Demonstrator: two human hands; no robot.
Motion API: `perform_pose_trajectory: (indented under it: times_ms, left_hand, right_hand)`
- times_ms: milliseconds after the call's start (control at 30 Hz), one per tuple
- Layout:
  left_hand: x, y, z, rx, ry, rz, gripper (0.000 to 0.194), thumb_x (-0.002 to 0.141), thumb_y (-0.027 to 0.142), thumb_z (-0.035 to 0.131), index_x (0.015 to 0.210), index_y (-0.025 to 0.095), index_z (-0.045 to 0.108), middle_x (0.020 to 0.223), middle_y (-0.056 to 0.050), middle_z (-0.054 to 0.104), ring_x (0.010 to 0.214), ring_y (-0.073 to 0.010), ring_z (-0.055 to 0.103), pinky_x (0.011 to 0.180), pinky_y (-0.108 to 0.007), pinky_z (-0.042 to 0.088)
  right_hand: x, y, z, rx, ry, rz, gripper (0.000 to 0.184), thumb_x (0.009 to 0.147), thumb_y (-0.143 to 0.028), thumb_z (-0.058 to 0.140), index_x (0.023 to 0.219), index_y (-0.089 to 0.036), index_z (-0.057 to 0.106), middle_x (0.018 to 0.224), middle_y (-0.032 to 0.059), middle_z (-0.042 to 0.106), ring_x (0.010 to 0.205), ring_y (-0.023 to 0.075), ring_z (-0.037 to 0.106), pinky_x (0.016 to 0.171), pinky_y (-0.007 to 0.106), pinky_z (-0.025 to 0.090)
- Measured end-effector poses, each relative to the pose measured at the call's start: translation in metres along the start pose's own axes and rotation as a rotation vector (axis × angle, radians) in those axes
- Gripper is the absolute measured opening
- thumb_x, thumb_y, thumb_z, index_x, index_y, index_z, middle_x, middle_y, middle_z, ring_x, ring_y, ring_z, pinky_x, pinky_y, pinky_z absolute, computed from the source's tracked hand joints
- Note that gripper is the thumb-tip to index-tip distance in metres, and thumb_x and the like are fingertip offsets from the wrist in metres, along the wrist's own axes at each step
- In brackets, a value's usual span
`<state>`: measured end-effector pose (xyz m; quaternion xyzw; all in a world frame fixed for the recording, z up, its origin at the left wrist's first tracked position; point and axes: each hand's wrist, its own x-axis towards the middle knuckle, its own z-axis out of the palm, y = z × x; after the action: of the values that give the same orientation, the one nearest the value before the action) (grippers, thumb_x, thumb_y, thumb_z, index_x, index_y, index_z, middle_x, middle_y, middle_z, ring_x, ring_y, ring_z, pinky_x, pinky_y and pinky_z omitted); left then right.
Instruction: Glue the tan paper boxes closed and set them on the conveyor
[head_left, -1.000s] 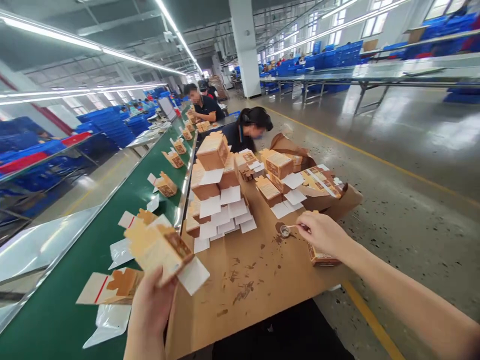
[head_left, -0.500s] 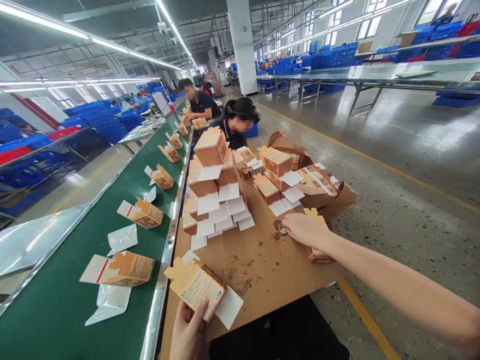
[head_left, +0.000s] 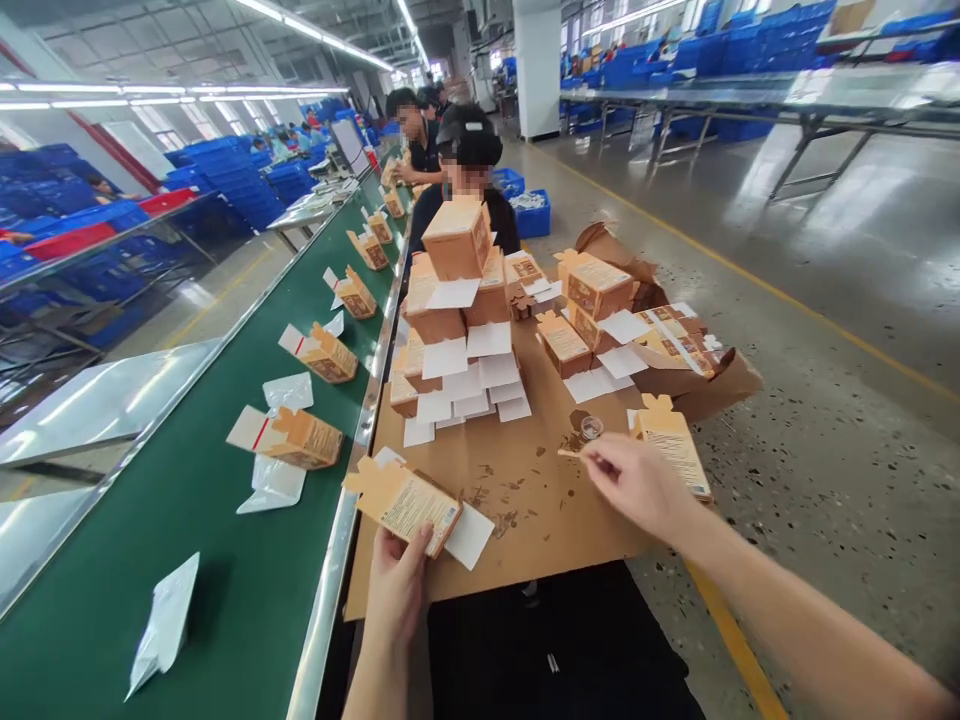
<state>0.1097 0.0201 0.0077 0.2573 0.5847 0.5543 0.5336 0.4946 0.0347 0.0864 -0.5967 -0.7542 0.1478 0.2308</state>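
My left hand [head_left: 397, 588] grips a small brown carton [head_left: 409, 502] with an open white flap, held low over the near edge of the cardboard-covered table [head_left: 517, 520]. My right hand [head_left: 634, 480] is pinched on a thin brown stick [head_left: 574, 453] whose tip points left, just in front of a small clear cup [head_left: 591, 427] ringed by brown stains. A flat carton [head_left: 673, 445] lies right beside that hand. A tall stack of cartons [head_left: 454, 330] with white flaps rises behind.
A green conveyor belt [head_left: 210, 520] runs along the left with open cartons [head_left: 304, 438] and white pouches [head_left: 165, 625] on it. Two people sit farther along the table. More cartons [head_left: 592, 285] and a brown bag [head_left: 705, 385] lie at the right. Blue crates fill the background.
My left hand brought the carton from over the belt down to the table's near edge. My right hand drew back from the cup, holding the stick. The view tilted downward.
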Motion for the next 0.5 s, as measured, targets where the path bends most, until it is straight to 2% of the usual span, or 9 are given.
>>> perform_pose_trajectory:
  times_ms: [33,100,167,200,267,333,433,500]
  left_hand:
    - [0.002,-0.002,0.002,0.008,0.000,0.011,0.087,0.063,0.058,0.123,0.131,0.024,0.081,0.142,-0.016,0.091,0.146,-0.0441,0.084,0.134,-0.062,0.062]
    - [0.004,-0.006,0.006,0.044,0.003,0.032,0.088,0.064,0.059,0.123,0.130,0.024,0.077,0.139,-0.016,0.090,0.142,-0.0413,0.085,0.133,-0.061,0.063]
    - [0.003,-0.009,0.008,0.074,0.010,0.044,0.090,0.065,0.063,0.122,0.131,0.024,0.075,0.139,-0.016,0.090,0.141,-0.0399,0.085,0.132,-0.059,0.063]
    - [0.002,-0.011,0.009,0.078,0.012,0.051,0.092,0.065,0.064,0.122,0.133,0.024,0.075,0.140,-0.016,0.089,0.142,-0.0401,0.085,0.132,-0.059,0.062]
    - [-0.002,-0.011,0.012,0.064,0.026,0.083,0.094,0.068,0.067,0.120,0.140,0.025,0.075,0.146,-0.016,0.088,0.148,-0.0413,0.082,0.133,-0.058,0.061]
    - [-0.008,-0.009,0.015,0.051,0.018,0.102,0.093,0.072,0.067,0.118,0.144,0.026,0.075,0.151,-0.016,0.087,0.154,-0.0419,0.079,0.136,-0.058,0.059]
    - [-0.015,-0.005,0.020,0.052,0.004,0.101,0.090,0.074,0.065,0.117,0.143,0.027,0.075,0.148,-0.015,0.088,0.155,-0.0423,0.078,0.138,-0.059,0.058]
    - [-0.018,-0.003,0.022,0.061,0.006,0.103,0.089,0.074,0.066,0.117,0.142,0.027,0.075,0.145,-0.015,0.089,0.152,-0.0425,0.080,0.137,-0.060,0.059]
  right_hand:
    - [-0.013,-0.011,0.018,0.102,0.047,-0.070,0.033,0.120,-0.021,0.056,0.102,-0.025,0.084,0.089,0.0056,0.083,0.077,0.0215,0.076,0.077,0.033,0.061]
    - [-0.034,-0.033,0.049,0.225,0.054,-0.167,0.034,0.120,-0.021,0.057,0.101,-0.028,0.084,0.082,0.0035,0.080,0.071,0.0216,0.074,0.070,0.033,0.061]
    - [-0.041,-0.044,0.063,0.268,0.066,-0.178,0.037,0.121,-0.020,0.056,0.100,-0.030,0.084,0.080,0.0026,0.078,0.067,0.0219,0.072,0.068,0.034,0.060]
    - [-0.038,-0.044,0.061,0.259,0.084,-0.163,0.037,0.121,-0.020,0.055,0.100,-0.030,0.084,0.079,0.0027,0.078,0.068,0.0220,0.072,0.069,0.035,0.061]
    - [-0.023,-0.031,0.042,0.184,0.127,-0.100,0.037,0.122,-0.023,0.055,0.100,-0.028,0.085,0.083,0.0044,0.080,0.074,0.0226,0.075,0.076,0.035,0.062]
    - [-0.001,-0.010,0.010,0.045,0.112,0.003,0.034,0.121,-0.024,0.056,0.103,-0.026,0.085,0.092,0.0073,0.084,0.084,0.0242,0.078,0.083,0.035,0.061]
    - [0.028,0.021,-0.029,-0.178,-0.066,0.130,0.033,0.116,-0.020,0.056,0.097,-0.025,0.082,0.097,0.0100,0.085,0.090,0.0265,0.077,0.084,0.035,0.056]
    - [0.040,0.033,-0.040,-0.273,-0.175,0.169,0.035,0.115,-0.018,0.053,0.093,-0.024,0.080,0.099,0.0115,0.086,0.090,0.0272,0.076,0.084,0.036,0.054]
